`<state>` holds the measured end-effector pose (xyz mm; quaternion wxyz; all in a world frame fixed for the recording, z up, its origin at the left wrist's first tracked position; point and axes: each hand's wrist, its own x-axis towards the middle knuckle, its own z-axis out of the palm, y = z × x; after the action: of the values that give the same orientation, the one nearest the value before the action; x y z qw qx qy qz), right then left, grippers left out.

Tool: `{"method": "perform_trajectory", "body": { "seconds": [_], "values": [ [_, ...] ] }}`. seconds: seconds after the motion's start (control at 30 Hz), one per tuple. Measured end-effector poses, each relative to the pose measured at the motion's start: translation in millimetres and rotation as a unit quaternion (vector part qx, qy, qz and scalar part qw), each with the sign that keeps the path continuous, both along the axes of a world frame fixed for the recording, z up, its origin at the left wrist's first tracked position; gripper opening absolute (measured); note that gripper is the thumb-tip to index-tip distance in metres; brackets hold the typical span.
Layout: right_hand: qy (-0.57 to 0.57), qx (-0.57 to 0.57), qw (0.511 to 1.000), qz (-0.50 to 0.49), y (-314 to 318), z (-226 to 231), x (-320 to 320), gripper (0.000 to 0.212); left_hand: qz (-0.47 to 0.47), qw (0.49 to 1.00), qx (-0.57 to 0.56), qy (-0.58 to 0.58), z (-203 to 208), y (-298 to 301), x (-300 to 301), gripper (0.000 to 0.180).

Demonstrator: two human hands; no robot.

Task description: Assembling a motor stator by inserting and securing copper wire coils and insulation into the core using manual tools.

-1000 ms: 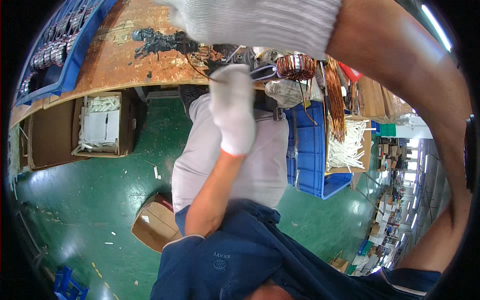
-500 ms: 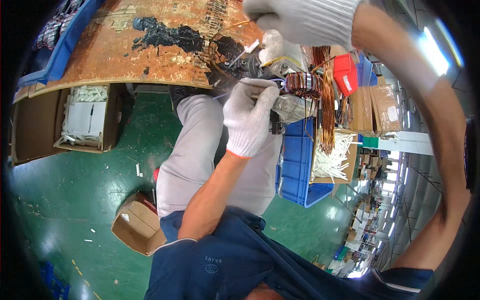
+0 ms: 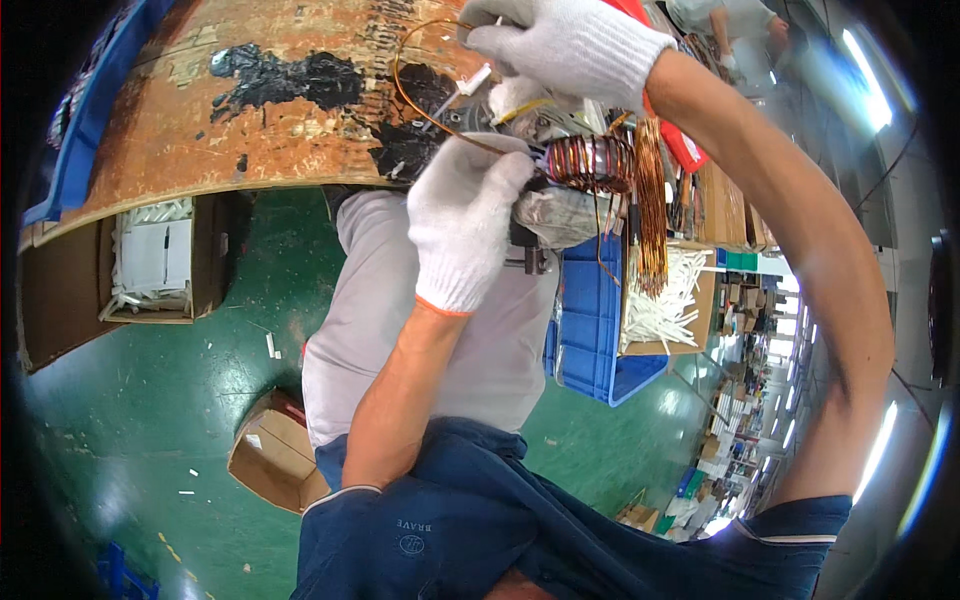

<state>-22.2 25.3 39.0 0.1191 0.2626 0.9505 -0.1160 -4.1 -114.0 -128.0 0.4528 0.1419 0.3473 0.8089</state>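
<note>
Both my hands wear white knit gloves. My left hand is closed on the side of a round motor stator wound with copper wire, held at the edge of the workbench. Above it, my right hand pinches a loop of copper wire that curves down to the stator. More copper wire strands hang down from the stator's right side. A cloth-wrapped part sits right under the stator.
The worn brown bench top has black stains. A blue bin and a box of white sleeves stand at right. Cardboard boxes sit under the bench, another on the green floor. A person works at far top right.
The view has tilted so the stator and bench sit lower. My left hand moved up onto the stator, and my right hand came down into view pulling a wire loop.
</note>
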Motion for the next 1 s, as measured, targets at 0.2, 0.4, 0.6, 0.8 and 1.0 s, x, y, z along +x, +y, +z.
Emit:
{"method": "perform_trajectory", "body": {
  "seconds": [0.2,0.4,0.6,0.8,1.0],
  "values": [
    [-0.023,-0.033,0.998,-0.056,4,5,8,0.03,0.002,0.999,-0.025,0.047,-2,1,-2,0.017],
    [-0.008,-0.105,0.974,-0.2,-1,9,20,0.02,0.029,0.995,-0.015,0.095,-8,8,-2,0.018],
    [-0.129,-0.077,0.962,-0.227,-14,33,34,0.019,0.041,0.995,-0.001,0.096,-12,10,-1,0.019],
    [-0.151,0.015,0.987,-0.061,-5,27,7,0.015,0.031,0.993,-0.01,0.109,-9,7,-4,0.021],
    [-0.154,0.121,0.97,0.147,24,13,7,0.02,0.023,0.994,0.001,0.109,-8,9,-4,0.021]
  ]
}}
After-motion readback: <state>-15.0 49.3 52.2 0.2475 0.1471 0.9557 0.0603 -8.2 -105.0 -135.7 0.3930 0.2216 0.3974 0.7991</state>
